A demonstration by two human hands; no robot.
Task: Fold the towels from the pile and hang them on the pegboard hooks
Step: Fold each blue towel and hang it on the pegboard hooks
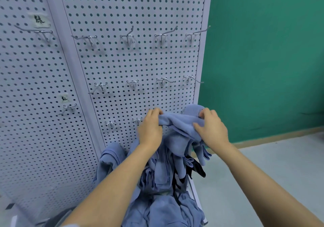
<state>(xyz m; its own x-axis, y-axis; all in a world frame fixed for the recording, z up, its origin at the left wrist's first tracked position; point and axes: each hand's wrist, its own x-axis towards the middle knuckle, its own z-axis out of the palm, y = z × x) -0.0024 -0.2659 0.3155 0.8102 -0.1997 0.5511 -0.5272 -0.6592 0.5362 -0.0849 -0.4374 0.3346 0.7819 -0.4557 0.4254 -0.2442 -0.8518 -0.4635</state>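
Observation:
A blue towel (177,121) is bunched between both hands in front of the lower right of the white pegboard (122,60). My left hand (150,128) grips its left end and my right hand (212,128) pinches its right end, with cloth hanging down below them. Under my arms lies a pile of blue towels (166,205), some draped over a rack with black straps showing. Bare metal hooks (131,83) stick out of the board in rows. A low hook behind the towel is mostly hidden.
A second pegboard panel (26,86) stands at the left with paper labels (39,20) and a few hooks. A green wall (263,60) and grey floor (271,165) lie to the right. A metal frame edge (192,190) shows beside the pile.

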